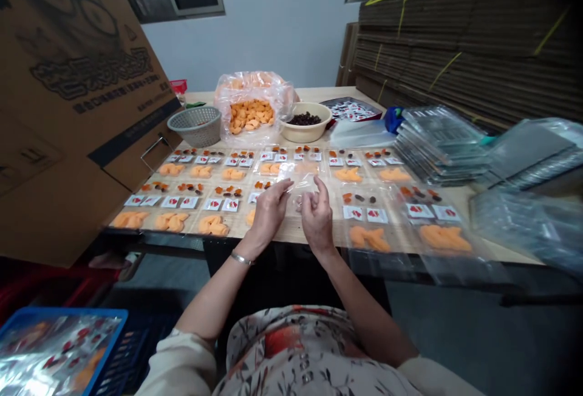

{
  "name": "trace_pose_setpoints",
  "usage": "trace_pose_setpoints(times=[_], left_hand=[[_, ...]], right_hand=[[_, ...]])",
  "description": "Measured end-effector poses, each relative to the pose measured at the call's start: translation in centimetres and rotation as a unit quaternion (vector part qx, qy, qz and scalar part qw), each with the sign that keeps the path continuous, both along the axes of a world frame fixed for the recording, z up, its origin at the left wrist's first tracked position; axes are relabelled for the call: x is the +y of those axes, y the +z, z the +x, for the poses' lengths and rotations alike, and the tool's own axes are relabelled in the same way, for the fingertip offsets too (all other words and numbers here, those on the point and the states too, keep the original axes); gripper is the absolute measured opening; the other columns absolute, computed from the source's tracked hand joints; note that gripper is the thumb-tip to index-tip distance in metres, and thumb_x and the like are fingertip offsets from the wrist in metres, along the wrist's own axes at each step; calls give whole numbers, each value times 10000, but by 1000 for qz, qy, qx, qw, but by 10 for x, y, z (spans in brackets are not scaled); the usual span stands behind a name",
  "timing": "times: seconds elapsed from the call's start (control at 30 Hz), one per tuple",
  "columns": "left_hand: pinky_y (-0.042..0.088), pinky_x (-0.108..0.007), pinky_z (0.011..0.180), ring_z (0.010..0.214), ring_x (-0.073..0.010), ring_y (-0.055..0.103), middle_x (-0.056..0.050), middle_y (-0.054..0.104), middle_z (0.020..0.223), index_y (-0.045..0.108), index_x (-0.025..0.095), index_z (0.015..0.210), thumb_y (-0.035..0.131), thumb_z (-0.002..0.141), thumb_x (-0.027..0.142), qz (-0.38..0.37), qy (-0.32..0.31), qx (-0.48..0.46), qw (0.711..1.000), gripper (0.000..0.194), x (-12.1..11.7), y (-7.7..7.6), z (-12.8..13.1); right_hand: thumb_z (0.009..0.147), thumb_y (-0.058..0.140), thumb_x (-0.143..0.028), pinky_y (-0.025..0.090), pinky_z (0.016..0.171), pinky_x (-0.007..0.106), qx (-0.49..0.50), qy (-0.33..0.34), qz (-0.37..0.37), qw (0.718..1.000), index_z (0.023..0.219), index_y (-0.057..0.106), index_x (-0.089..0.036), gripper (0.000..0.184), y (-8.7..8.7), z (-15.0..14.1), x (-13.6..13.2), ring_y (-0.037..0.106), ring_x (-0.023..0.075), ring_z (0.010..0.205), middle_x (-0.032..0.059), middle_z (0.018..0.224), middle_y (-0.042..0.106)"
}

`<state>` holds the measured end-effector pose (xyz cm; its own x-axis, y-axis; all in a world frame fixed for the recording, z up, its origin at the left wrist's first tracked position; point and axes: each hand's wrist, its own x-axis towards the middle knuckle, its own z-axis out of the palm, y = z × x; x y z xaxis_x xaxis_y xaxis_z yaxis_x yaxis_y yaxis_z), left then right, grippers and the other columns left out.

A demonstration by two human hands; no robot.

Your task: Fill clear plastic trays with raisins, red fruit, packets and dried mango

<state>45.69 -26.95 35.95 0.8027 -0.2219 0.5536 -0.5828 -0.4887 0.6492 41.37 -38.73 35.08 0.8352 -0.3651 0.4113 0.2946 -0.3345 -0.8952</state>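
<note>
Over the front middle of the table, my left hand (272, 206) pinches one side of a clear plastic bag (300, 186). On the bag's other side is my right hand (317, 217), its fingers curled at the plastic and its index finger raised. Around my hands lie clear trays in rows, each with orange pieces (348, 174), small white packets with red marks (221, 204) and dried fruit bits (228, 191). To the right of my right hand, filled trays sit inside clear bags, one with curved orange pieces (370, 238). My hands partly cover a tray beneath them.
Behind the rows stand a big bag of orange pieces (251, 116), a cream bowl of dark fruit (306, 132), a grey basket (195, 127) and a packet tray (351, 109). Stacked clear trays (441, 141) are at right. A large carton (68, 110) leans left; a blue crate (119, 329) sits below.
</note>
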Motion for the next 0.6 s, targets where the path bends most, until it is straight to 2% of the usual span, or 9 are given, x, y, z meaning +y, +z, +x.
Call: trace_pose_setpoints(times=[0.1, 0.2, 0.33, 0.4, 0.5, 0.6], left_hand=[[538, -289, 856, 925, -167, 694, -72, 744, 1013, 685, 168, 1044, 545, 930, 215, 59, 50, -86, 993, 187, 12, 12, -3], [508, -262, 839, 907, -157, 679, -69, 733, 987, 684, 159, 1034, 512, 954, 229, 97, 93, -140, 981, 202, 32, 31, -2], [462, -254, 741, 828, -155, 619, -65, 668, 926, 693, 170, 1018, 476, 971, 266, 140, 217, -175, 950, 242, 63, 59, -3], [424, -251, 685, 768, -149, 580, -54, 635, 881, 694, 181, 1012, 488, 965, 281, 159, 265, -181, 934, 234, 75, 68, -6], [392, -250, 670, 746, -145, 557, -45, 623, 875, 678, 190, 1000, 495, 960, 276, 174, 292, -172, 925, 206, 86, 72, -11], [390, -254, 682, 776, -155, 560, -50, 621, 902, 666, 187, 944, 515, 943, 241, 188, 296, -164, 922, 160, 90, 67, -13]], right_hand=[[971, 401, -282, 516, 651, 279, -16, 12, -35, 999, 1431, 357, -159, 478, 7, -4, 0, 571, 145, 599, -2, 758, 610], [951, 503, -367, 496, 608, 260, -2, 23, -77, 997, 1454, 321, -154, 576, 6, -16, 0, 552, 135, 597, 6, 825, 600], [960, 513, -356, 492, 719, 295, 50, 37, -248, 967, 1232, 561, -140, 351, -10, -33, 9, 606, 190, 775, 71, 935, 631], [972, 494, -317, 483, 761, 312, 82, 25, -316, 945, 1178, 591, -126, 297, -19, -33, 17, 616, 224, 863, 96, 959, 644], [975, 495, -295, 464, 813, 329, 118, 1, -373, 920, 1175, 587, -107, 289, -26, -23, 29, 615, 244, 910, 116, 975, 651], [965, 486, -246, 445, 813, 319, 144, -3, -407, 902, 1138, 595, -105, 248, -26, -11, 35, 611, 236, 904, 119, 979, 655]])
